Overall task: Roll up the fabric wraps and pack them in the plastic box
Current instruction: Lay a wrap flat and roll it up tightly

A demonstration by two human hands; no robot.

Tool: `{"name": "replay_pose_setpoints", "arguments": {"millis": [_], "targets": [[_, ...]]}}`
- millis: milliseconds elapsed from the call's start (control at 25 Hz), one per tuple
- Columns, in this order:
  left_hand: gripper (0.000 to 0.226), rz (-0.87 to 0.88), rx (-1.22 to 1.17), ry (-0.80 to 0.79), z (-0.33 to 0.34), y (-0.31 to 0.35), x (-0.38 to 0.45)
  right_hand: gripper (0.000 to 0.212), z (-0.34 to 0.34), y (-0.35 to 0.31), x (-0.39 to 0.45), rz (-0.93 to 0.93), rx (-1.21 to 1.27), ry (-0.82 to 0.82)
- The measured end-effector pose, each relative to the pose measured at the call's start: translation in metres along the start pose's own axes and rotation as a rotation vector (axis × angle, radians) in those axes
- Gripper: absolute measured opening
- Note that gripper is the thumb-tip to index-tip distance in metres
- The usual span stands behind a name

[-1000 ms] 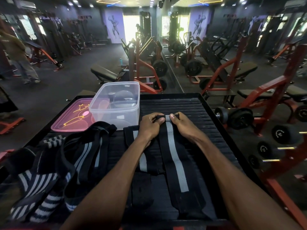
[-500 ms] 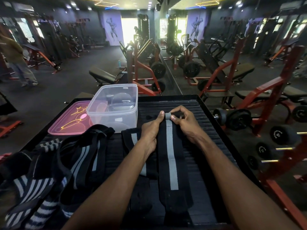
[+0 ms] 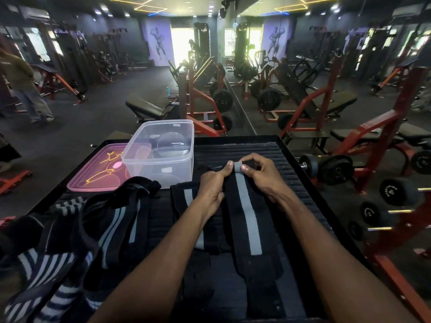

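Hands meet at the far end of a black fabric wrap (image 3: pixel 250 231) with a grey centre stripe, lying flat on the ribbed black platform (image 3: pixel 300 183); the left hand (image 3: pixel 213 187) and right hand (image 3: pixel 261 174) each pinch its rolled tip, thumbs on top, forearms stretched forward; left of the wrap stands the clear plastic box (image 3: pixel 161 152), its pink lid (image 3: pixel 98 171) beside it; more striped wraps (image 3: pixel 77 231) lie heaped further left.

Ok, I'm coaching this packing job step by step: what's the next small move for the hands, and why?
Probably turn the pinched end over toward the body to tighten the roll. Both the left hand and right hand pinch the far end of the black wrap with the grey stripe, and most of it lies flat, unrolled.
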State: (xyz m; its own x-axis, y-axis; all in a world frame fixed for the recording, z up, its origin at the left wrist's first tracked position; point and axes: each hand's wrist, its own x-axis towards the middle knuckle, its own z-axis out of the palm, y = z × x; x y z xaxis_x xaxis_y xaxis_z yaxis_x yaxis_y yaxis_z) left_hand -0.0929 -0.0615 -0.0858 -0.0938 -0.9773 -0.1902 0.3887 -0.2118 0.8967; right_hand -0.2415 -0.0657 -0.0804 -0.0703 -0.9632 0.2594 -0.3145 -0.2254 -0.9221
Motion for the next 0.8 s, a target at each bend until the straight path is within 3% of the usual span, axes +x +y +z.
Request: {"name": "replay_pose_setpoints", "arguments": {"millis": [80,160,280,400,600,800], "targets": [[0.025,0.010,-0.008,0.010,-0.001,0.000,0.002,0.013,-0.002,-0.002,-0.001,-0.051,-0.017,-0.019],[0.015,0.048,-0.012,0.050,-0.003,-0.002,0.004,0.016,-0.001,-0.003,-0.001,-0.045,0.046,-0.031],[0.016,0.129,0.050,0.056,-0.006,-0.003,0.007,0.009,-0.001,-0.003,0.000,0.093,0.224,-0.022],[0.028,0.138,0.195,0.001,-0.008,0.001,0.004,0.010,-0.004,-0.003,-0.002,0.096,0.142,-0.024],[0.021,0.002,0.089,-0.031,-0.012,0.009,0.003,0.022,-0.006,-0.002,-0.002,0.038,0.072,-0.095],[0.011,0.174,0.335,0.022,-0.015,0.005,0.004,0.009,-0.006,-0.009,-0.004,0.195,0.082,-0.134]]}}
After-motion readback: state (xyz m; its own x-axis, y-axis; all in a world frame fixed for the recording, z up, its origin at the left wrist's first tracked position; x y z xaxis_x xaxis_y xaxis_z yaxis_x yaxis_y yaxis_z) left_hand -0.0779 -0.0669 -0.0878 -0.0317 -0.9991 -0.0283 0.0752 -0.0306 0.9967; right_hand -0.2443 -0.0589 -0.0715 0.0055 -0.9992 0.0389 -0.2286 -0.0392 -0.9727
